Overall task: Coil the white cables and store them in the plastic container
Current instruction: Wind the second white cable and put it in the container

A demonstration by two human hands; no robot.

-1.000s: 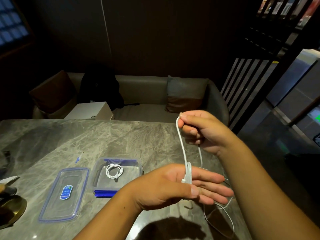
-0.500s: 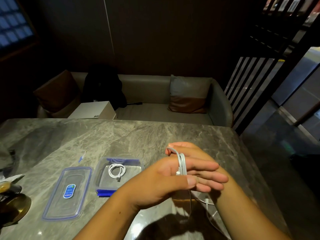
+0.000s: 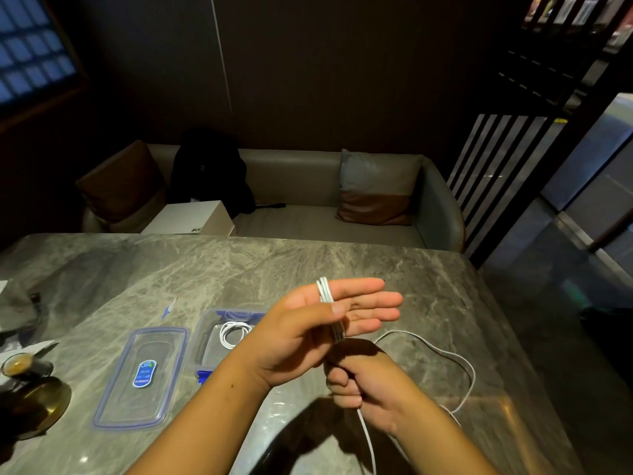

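Observation:
My left hand [image 3: 308, 334] is held flat above the marble table [image 3: 428, 286], fingers straight, with several turns of the white cable [image 3: 325, 291] wound around them and pinned by the thumb. Just below it, my right hand [image 3: 363, 389] is closed on the same cable, whose loose length loops over the table to the right [image 3: 455, 358]. To the left sits the clear plastic container [image 3: 205, 341] with blue clips. It holds one coiled white cable [image 3: 233, 332], and my left wrist hides part of the container.
The container's clear lid [image 3: 144, 375] with a blue sticker lies flat left of it. A brass dish [image 3: 37, 402] and a small cup [image 3: 17, 365] sit at the left edge. A sofa [image 3: 308, 214] with cushions and a white box [image 3: 191, 221] stands beyond the table.
My right hand came down from above my left hand, passed behind it and now grips the cable below it. More turns sit on my left fingers. The view shifted slightly left.

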